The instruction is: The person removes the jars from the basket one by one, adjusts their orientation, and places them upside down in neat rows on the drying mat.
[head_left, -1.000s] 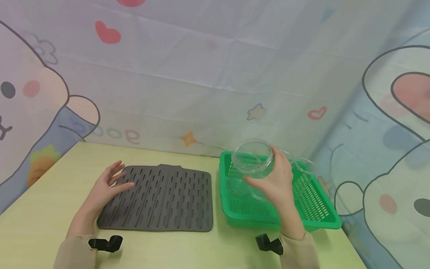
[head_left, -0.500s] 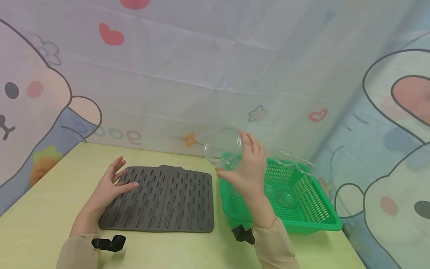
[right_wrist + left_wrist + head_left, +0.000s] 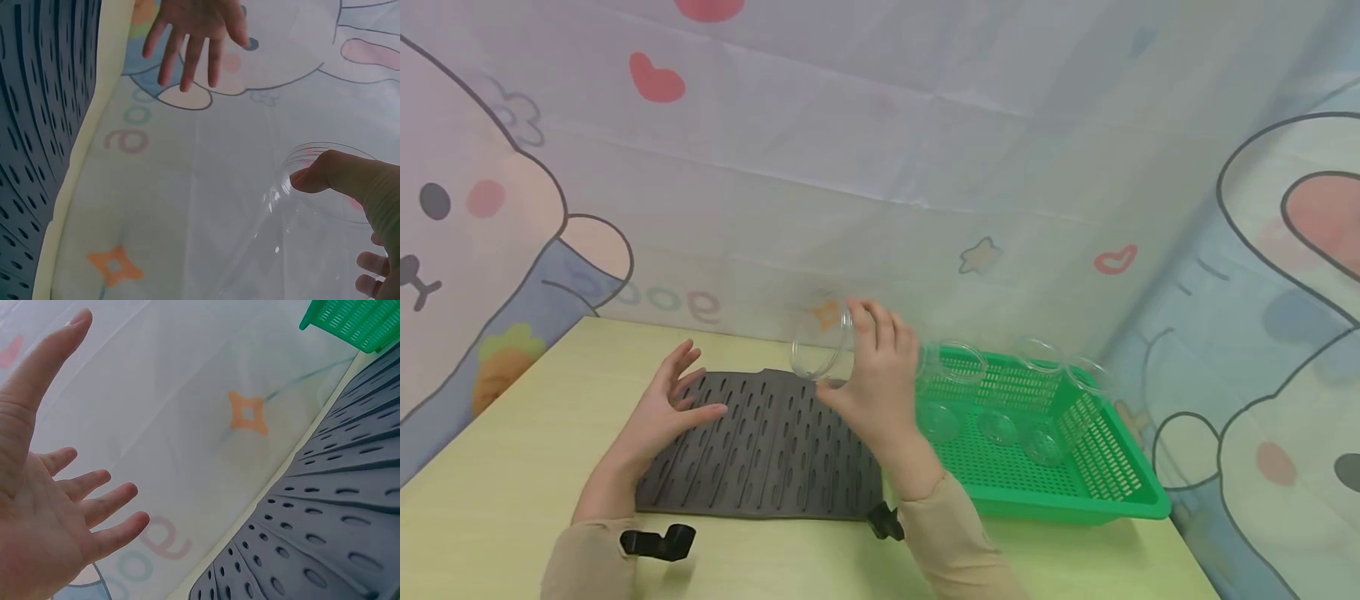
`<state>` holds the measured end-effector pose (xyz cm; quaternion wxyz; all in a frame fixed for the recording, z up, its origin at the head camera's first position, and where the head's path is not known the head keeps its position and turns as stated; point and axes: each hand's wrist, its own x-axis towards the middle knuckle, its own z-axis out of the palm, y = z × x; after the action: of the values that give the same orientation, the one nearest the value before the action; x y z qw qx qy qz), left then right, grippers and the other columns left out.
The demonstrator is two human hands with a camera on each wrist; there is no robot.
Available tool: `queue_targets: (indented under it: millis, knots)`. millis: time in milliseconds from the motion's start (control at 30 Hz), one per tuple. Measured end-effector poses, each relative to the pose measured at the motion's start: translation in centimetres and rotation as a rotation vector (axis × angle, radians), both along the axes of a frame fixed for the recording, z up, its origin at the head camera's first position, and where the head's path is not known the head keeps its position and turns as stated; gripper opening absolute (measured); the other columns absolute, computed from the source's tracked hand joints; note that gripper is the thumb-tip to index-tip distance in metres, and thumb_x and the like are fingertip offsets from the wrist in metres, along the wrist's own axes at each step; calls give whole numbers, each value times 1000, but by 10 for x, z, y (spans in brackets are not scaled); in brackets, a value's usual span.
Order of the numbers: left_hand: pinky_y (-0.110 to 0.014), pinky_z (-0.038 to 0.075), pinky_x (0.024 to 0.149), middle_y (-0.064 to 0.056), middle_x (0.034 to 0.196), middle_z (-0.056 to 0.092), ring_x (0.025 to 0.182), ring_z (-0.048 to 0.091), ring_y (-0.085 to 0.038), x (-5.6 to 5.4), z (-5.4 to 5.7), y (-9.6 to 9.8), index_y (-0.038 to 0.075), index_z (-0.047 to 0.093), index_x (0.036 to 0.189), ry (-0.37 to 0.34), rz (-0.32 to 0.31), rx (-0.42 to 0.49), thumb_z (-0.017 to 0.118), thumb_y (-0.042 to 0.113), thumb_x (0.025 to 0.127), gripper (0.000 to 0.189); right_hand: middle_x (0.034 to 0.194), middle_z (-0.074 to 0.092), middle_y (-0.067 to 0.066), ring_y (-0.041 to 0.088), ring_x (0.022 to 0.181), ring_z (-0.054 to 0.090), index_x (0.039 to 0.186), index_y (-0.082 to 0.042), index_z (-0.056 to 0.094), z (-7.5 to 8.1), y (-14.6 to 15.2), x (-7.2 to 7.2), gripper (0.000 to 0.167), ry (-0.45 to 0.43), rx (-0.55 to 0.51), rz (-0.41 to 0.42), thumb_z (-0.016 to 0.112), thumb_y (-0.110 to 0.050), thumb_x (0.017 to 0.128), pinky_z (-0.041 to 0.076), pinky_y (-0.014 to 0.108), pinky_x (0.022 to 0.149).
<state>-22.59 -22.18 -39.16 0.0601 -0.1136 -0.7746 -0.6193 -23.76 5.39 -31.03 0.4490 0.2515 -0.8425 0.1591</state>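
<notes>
My right hand grips a clear cup near its rim, thumb below and fingers over the top. The cup is tipped on its side, mouth facing left, raised over the back of a dark grey slotted drying mat. In the right wrist view the thumb presses on the rim of the clear cup, whose wall tapers downward. My left hand hovers with spread fingers over the mat's left side, holding nothing. The left wrist view shows the left palm bare.
Right of the mat stands a green perforated basket with three clear cups in it, their rims reaching near or above its back edge. A printed cloth hangs behind the pale yellow table.
My right hand has carried the clear cup left out from over the basket to above the mat, tipping it from upright onto its side. The left hand has shifted slightly right.
</notes>
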Motion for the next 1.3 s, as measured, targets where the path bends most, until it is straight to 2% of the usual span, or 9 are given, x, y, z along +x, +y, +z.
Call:
queue_targets:
  millis: [233, 367, 533, 667, 900, 1100, 1300]
  knots:
    - [-66, 21, 115, -16, 164, 5, 147, 17, -42, -1, 5, 12, 18, -4, 158, 25, -18, 33, 71, 7, 88, 103, 133, 51, 8, 27, 117, 46, 142, -11, 44, -17, -15, 0, 101, 94, 105, -85, 89, -33, 55, 43, 48, 91]
    - [-65, 22, 114, -17, 164, 6, 146, 18, -43, -2, 4, 14, 19, -3, 159, 35, -44, 51, 68, 5, 90, 100, 134, 52, 7, 26, 118, 46, 140, -12, 45, -28, -22, 0, 101, 114, 136, -98, 91, -34, 52, 45, 52, 93]
    - [-66, 23, 113, -17, 163, 8, 146, 18, -44, -2, 4, 21, 19, -1, 159, 51, -87, 72, 66, 4, 91, 96, 134, 51, 8, 27, 121, 45, 139, -13, 47, -42, -29, -1, 100, 104, 161, -89, 92, -34, 53, 46, 59, 97]
    - [-67, 25, 112, -19, 163, 11, 145, 19, -45, -3, 2, 28, 17, 1, 159, 67, -110, 67, 67, 5, 91, 95, 136, 50, 6, 26, 123, 44, 140, -15, 46, -52, -34, -1, 99, 91, 183, -115, 92, -35, 54, 45, 58, 100]
    - [-57, 36, 111, -19, 162, 13, 145, 22, -44, -3, 2, 34, 18, 1, 159, 52, -150, 61, 66, 7, 92, 94, 137, 49, 6, 25, 123, 44, 141, -16, 45, -69, -44, 3, 99, 104, 243, -130, 92, -33, 55, 45, 55, 99]
    - [-69, 30, 109, -21, 162, 12, 145, 19, -46, -1, 3, 35, 18, 2, 159, 46, -193, 52, 68, 13, 92, 94, 137, 47, 6, 25, 126, 43, 143, -17, 44, -76, -52, 5, 100, 84, 241, -106, 92, -30, 56, 43, 56, 101]
    - [-70, 32, 108, -24, 161, 11, 144, 18, -50, -2, 1, 38, 18, 3, 159, 28, -211, 39, 70, 16, 91, 95, 137, 47, 5, 25, 126, 42, 142, -18, 45, -79, -55, 7, 99, 98, 272, -117, 93, -31, 56, 43, 57, 102]
